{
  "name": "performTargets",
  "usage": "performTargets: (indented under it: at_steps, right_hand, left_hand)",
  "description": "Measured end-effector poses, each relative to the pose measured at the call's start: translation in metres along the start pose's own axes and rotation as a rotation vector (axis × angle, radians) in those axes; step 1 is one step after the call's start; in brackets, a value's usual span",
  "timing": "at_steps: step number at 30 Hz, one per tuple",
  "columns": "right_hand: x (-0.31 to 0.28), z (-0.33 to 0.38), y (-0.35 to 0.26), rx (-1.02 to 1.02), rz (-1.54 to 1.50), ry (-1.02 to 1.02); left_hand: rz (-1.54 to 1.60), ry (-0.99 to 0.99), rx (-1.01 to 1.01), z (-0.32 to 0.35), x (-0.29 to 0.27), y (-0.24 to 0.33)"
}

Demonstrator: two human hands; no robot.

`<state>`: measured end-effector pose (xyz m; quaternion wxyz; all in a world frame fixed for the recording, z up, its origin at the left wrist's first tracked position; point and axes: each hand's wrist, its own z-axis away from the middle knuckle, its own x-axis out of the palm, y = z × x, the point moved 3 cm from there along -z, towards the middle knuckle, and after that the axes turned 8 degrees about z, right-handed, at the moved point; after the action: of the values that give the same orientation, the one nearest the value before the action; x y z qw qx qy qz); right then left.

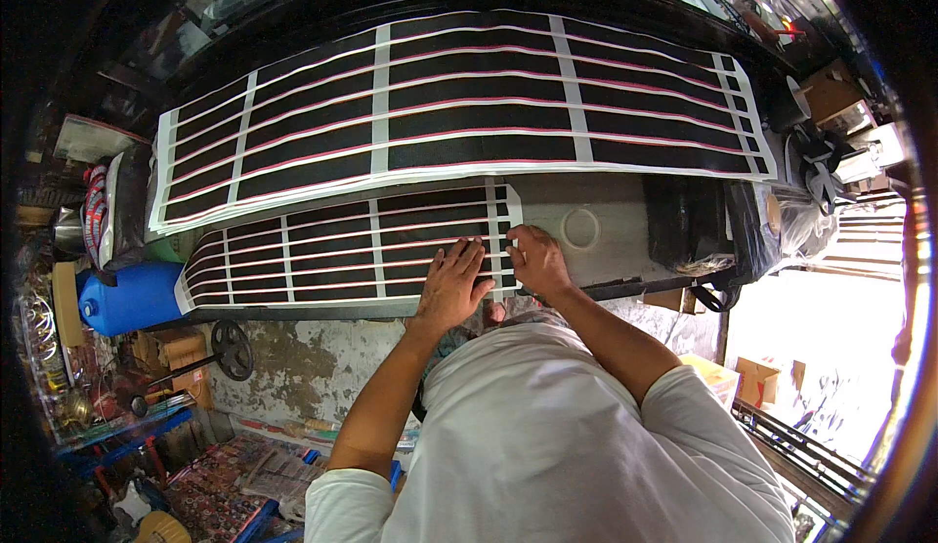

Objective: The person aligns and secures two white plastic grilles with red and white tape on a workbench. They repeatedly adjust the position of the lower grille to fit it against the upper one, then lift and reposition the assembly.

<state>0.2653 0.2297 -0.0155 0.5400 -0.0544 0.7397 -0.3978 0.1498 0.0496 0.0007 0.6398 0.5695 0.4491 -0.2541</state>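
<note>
A long printed sheet point(332, 250) with black panels split by white and thin red stripes lies on the grey worktop point(611, 213). My left hand point(452, 277) rests flat on it near its right end, fingers stretched out and thumb apart. At the sheet's white right margin is my right hand point(539, 262), its fingers curled and pressed together; whether a small thing is between them is hidden. Behind this sheet, a stack of larger sheets point(469, 99) with the same black panels and white bands spans the worktop.
To the left stands a blue plastic jug point(132, 297). A round ring mark point(580, 229) shows on the worktop right of my hand, and beyond it sit dark plastic-wrapped goods point(752, 226). Below the worktop's left end is a black handwheel point(233, 351). Cardboard boxes point(757, 380) stand at lower right.
</note>
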Motion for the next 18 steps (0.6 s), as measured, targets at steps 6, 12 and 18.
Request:
performTargets:
  at_steps: [6,12,18]
  right_hand:
    - [-0.001,0.001,-0.003,-0.017,0.068,0.015]
    - [-0.001,0.001,-0.004,0.014,0.056,0.010]
    - [-0.001,0.000,-0.003,-0.009,0.093,0.034]
  left_hand:
    - [0.114,0.128,-0.032,-0.011,-0.001,0.006]
    - [0.203,0.359,-0.178,-0.027,0.010,0.001]
    - [0.244,0.429,-0.162,-0.035,0.022,-0.009]
